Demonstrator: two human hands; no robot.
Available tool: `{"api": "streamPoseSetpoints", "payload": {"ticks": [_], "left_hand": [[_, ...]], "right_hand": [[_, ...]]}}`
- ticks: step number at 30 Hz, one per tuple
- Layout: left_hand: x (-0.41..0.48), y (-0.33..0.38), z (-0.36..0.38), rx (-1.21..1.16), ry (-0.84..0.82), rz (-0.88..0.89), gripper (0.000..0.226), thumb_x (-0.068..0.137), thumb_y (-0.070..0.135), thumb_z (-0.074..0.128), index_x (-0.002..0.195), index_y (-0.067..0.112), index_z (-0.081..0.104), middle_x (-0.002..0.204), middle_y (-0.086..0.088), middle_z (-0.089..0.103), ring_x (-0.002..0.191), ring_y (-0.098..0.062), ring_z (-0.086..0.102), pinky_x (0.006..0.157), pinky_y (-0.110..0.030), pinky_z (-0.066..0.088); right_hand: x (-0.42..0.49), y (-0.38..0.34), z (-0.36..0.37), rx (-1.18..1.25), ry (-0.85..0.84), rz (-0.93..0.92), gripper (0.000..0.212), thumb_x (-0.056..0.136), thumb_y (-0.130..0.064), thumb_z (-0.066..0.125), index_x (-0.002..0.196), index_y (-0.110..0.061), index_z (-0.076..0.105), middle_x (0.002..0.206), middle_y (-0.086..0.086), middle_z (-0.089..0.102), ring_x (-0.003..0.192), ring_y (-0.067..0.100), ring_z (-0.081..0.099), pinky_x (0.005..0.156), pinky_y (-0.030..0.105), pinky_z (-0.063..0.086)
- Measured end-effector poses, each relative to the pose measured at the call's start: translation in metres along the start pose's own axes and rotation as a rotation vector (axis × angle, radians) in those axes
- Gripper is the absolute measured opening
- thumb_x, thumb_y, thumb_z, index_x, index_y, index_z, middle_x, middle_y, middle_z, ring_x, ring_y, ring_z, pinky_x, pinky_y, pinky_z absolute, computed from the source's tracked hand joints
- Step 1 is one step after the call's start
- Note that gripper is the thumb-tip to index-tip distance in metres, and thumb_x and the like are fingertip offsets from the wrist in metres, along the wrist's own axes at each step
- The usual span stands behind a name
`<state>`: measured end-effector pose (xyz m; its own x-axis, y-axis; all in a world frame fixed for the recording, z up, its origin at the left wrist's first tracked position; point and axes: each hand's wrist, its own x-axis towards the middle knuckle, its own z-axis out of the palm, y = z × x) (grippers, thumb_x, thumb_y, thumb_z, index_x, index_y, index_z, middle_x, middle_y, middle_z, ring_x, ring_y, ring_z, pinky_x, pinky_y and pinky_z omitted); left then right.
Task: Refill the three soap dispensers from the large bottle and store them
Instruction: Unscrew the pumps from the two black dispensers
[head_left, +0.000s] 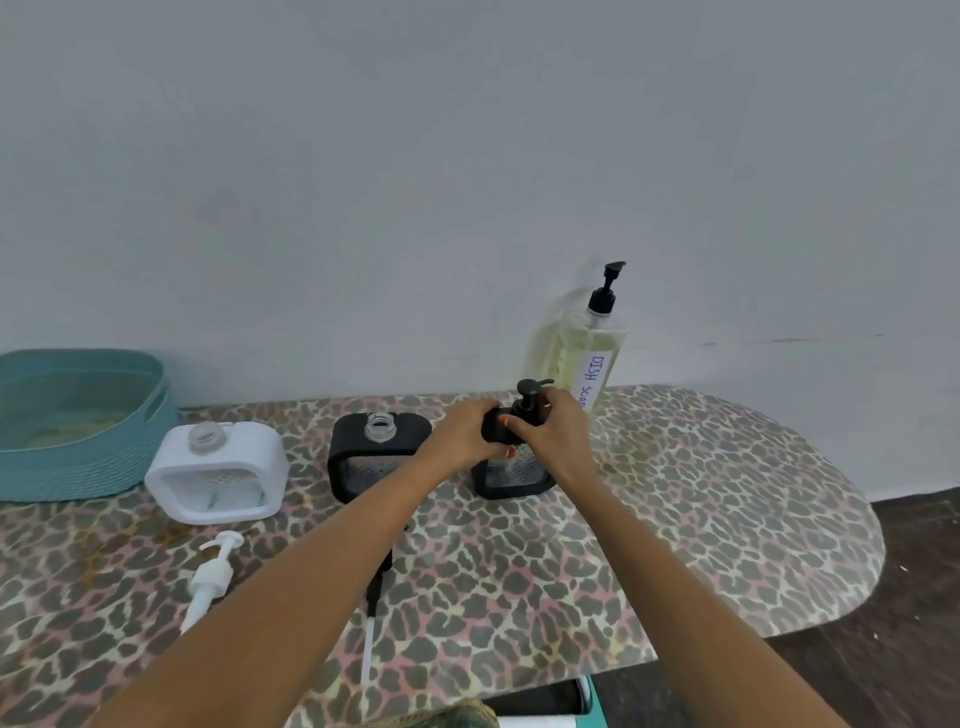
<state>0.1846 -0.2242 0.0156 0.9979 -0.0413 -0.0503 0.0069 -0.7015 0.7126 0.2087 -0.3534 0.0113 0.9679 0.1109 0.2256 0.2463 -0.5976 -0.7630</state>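
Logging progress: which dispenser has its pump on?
The rightmost black dispenser, before the large bottle. The white dispenser and middle black dispenser show bare necks.

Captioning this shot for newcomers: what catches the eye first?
The left hand and right hand meet at centre, gripping the rightmost dispenser, black, its pump on. Behind it, by the wall, stands the large bottle of yellowish soap. Leftward sit an open-necked black dispenser, a white dispenser and a teal basket, on a leopard-print table.
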Motion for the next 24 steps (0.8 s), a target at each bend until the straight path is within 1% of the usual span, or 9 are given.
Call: {"api": "streamPoseSetpoints", "payload": {"ticks": [3, 7, 11, 13, 16, 19, 21, 23, 24], "left_hand": [[0.001, -0.002, -0.001, 0.014, 0.016, 0.023, 0.051, 0.073, 0.015, 0.074, 0.119, 0.006, 0.056, 0.116, -0.013, 0.062, 0.107, -0.027, 0.057, 0.088, -0.032, 0.043], [0.002, -0.003, -0.001, -0.006, 0.013, 0.029, 0.052, 0.073, 0.013, 0.074, 0.122, 0.009, 0.056, 0.114, -0.013, 0.064, 0.106, -0.026, 0.059, 0.089, -0.032, 0.044], [0.001, -0.002, -0.001, -0.014, 0.011, 0.013, 0.056, 0.073, 0.014, 0.075, 0.125, 0.009, 0.054, 0.116, -0.013, 0.064, 0.108, -0.026, 0.059, 0.091, -0.033, 0.045], [0.0, -0.001, -0.002, -0.014, 0.012, 0.012, 0.057, 0.072, 0.015, 0.075, 0.125, 0.009, 0.054, 0.116, -0.013, 0.064, 0.107, -0.025, 0.059, 0.09, -0.032, 0.045], [-0.001, 0.0, -0.003, -0.015, 0.007, 0.009, 0.058, 0.072, 0.015, 0.076, 0.125, 0.008, 0.054, 0.116, -0.013, 0.064, 0.107, -0.025, 0.059, 0.089, -0.03, 0.045], [-0.001, 0.0, -0.003, -0.022, 0.003, 0.004, 0.061, 0.072, 0.014, 0.076, 0.128, 0.009, 0.051, 0.12, -0.013, 0.063, 0.111, -0.025, 0.058, 0.091, -0.028, 0.043], [-0.002, 0.001, -0.003, -0.026, -0.004, 0.001, 0.064, 0.072, 0.013, 0.076, 0.13, 0.009, 0.049, 0.124, -0.012, 0.06, 0.116, -0.024, 0.055, 0.092, -0.025, 0.04], [-0.002, 0.001, -0.003, -0.032, -0.007, 0.005, 0.063, 0.072, 0.013, 0.075, 0.13, 0.01, 0.049, 0.124, -0.012, 0.061, 0.116, -0.024, 0.055, 0.093, -0.025, 0.04], [-0.002, 0.001, -0.003, -0.03, -0.006, 0.005, 0.062, 0.072, 0.013, 0.075, 0.129, 0.01, 0.05, 0.122, -0.012, 0.062, 0.114, -0.024, 0.056, 0.092, -0.026, 0.041]], "right_hand": [[0.003, 0.002, 0.0, 0.0, 0.009, -0.012, 0.029, 0.075, -0.017, 0.073, 0.097, -0.001, 0.062, 0.097, 0.011, 0.06, 0.08, 0.014, 0.049, 0.061, 0.011, 0.033], [0.007, 0.003, -0.004, 0.023, -0.023, -0.033, 0.026, 0.074, -0.011, 0.074, 0.093, 0.004, 0.066, 0.089, 0.015, 0.063, 0.075, 0.015, 0.05, 0.056, 0.0, 0.036], [0.008, 0.005, -0.006, 0.052, -0.056, -0.039, 0.025, 0.074, -0.01, 0.075, 0.092, 0.005, 0.066, 0.089, 0.02, 0.065, 0.075, 0.016, 0.051, 0.055, 0.004, 0.037], [0.01, 0.007, -0.005, 0.044, -0.071, -0.051, 0.027, 0.073, -0.011, 0.075, 0.092, 0.005, 0.066, 0.091, 0.02, 0.065, 0.077, 0.019, 0.052, 0.058, 0.01, 0.037], [0.015, 0.01, -0.007, 0.051, -0.132, -0.049, 0.032, 0.073, -0.011, 0.076, 0.099, 0.003, 0.066, 0.095, 0.016, 0.066, 0.087, 0.022, 0.059, 0.067, 0.014, 0.037], [0.019, 0.01, -0.016, 0.171, -0.29, 0.004, 0.035, 0.075, -0.003, 0.072, 0.109, -0.001, 0.064, 0.101, 0.012, 0.067, 0.095, 0.019, 0.062, 0.086, 0.023, 0.047], [0.021, 0.011, -0.023, 0.264, -0.4, 0.038, 0.035, 0.078, 0.004, 0.066, 0.111, -0.004, 0.063, 0.102, 0.009, 0.066, 0.102, 0.021, 0.061, 0.096, 0.03, 0.047], [0.022, 0.011, -0.026, 0.322, -0.451, 0.064, 0.034, 0.08, 0.006, 0.063, 0.11, -0.009, 0.064, 0.104, 0.006, 0.066, 0.105, 0.021, 0.061, 0.1, 0.034, 0.045], [0.02, 0.01, -0.025, 0.338, -0.44, 0.074, 0.033, 0.08, 0.004, 0.064, 0.11, -0.012, 0.064, 0.105, 0.005, 0.065, 0.106, 0.02, 0.06, 0.1, 0.034, 0.045]]}}
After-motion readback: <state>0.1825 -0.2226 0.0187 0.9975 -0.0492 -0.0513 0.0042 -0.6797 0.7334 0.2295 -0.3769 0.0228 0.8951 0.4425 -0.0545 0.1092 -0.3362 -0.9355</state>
